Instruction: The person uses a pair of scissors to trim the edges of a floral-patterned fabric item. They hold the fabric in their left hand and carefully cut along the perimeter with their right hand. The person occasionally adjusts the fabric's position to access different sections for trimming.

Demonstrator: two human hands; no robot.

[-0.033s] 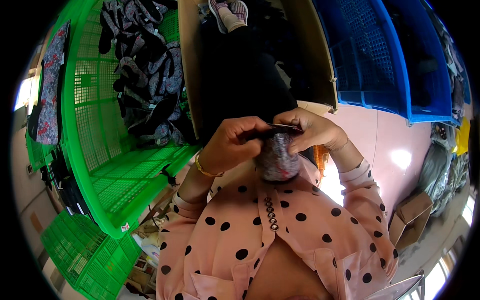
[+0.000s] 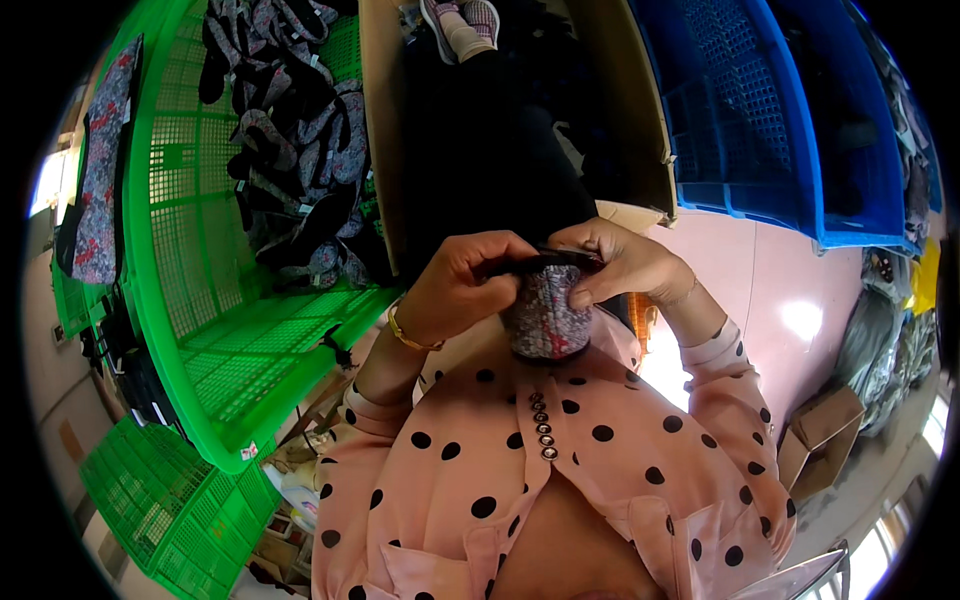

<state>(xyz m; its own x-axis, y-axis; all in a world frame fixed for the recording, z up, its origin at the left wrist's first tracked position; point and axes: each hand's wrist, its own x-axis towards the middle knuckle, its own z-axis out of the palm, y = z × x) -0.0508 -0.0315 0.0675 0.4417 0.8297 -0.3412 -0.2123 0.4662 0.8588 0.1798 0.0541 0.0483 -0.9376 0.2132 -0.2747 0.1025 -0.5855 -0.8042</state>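
Patterned fabric piece [image 2: 548, 320], likely light, soft
Left hand [image 2: 470, 285], right hand [image 2: 630, 265]: both pinched on its edge, best grip; body between.

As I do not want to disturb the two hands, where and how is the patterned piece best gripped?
Probably pinch the patterned piece across its lower end, coming from the wearer's side. The left hand and right hand are at its dark upper edge, with the right thumb on its right side; the curved lower end is free of fingers.
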